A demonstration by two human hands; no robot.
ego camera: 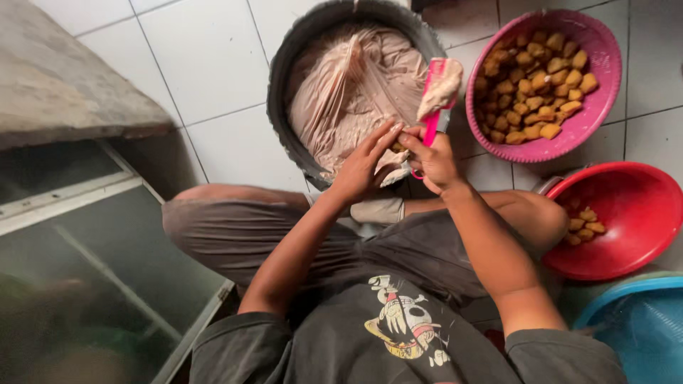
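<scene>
Holding a pink spatula (pixel 435 107), right hand (pixel 435 162) meets left hand (pixel 366 165) (possibly touching).

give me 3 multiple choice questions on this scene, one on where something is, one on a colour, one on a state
1. Where are most of the fried pieces?
A. pink basket
B. blue basin
C. grey tub

2. What colour is the spatula handle in the right hand?
A. green
B. pink
C. black

3. How is the spatula blade?
A. clean
B. broken
C. coated with pale paste

Answers: 1 A, they heap in the pink basket. 2 B, the handle is bright pink. 3 C, paste covers the blade, above the lined grey tub, while the left hand touches a piece.
</scene>
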